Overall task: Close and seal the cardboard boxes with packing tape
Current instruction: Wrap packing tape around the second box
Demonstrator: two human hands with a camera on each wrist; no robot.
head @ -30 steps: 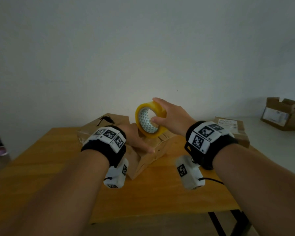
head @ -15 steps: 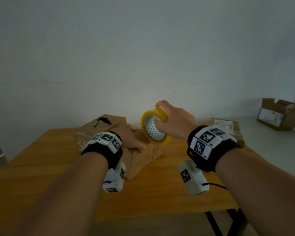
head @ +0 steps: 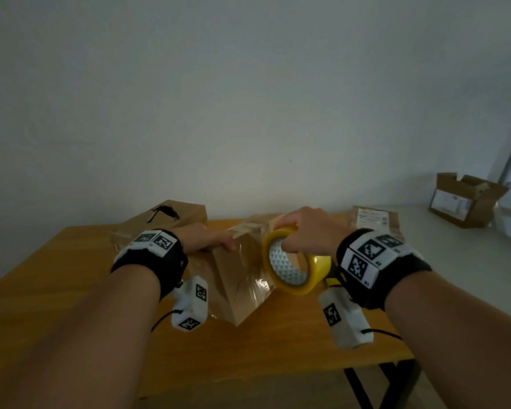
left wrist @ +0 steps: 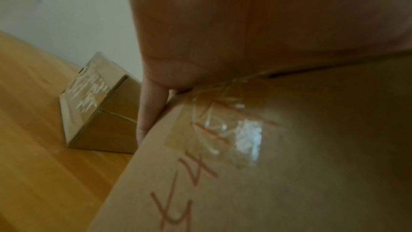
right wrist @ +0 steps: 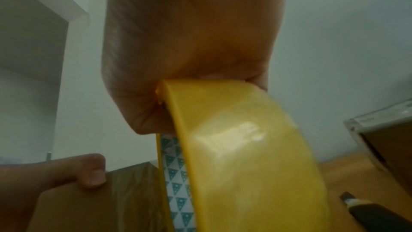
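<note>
The right hand (head: 310, 231) is grasping the yellow roll of packing tape (head: 292, 267), with its white core printed in teal triangles, thumb and fingers wrapped over the top of the ring. It is holding the roll upright just at the 3 o'clock side of the brown cardboard box (head: 242, 278) at the middle of the orange wooden table (head: 71, 290). The left hand (head: 204, 237) is pressing on that box from 10 o'clock, fingers curling over its far top edge and gripping it; the left wrist view shows a fingertip hooked down the side.

Glossy clear tape is already lying across the box's near face and top, and a patch shines over red handwriting. Whether the strip running to the roll is cut cannot be told. This box looks nearly sealed: cutting and smoothing probably remain.

A second brown box (head: 165, 216) at 11 o'clock shows a torn dark hole, with shiny tape on its side. A labelled flat box (head: 375, 222) sits at 2 o'clock, seemingly shut. An open-flapped box (head: 466, 202) well apart at 3 o'clock likely still needs closing.
</note>
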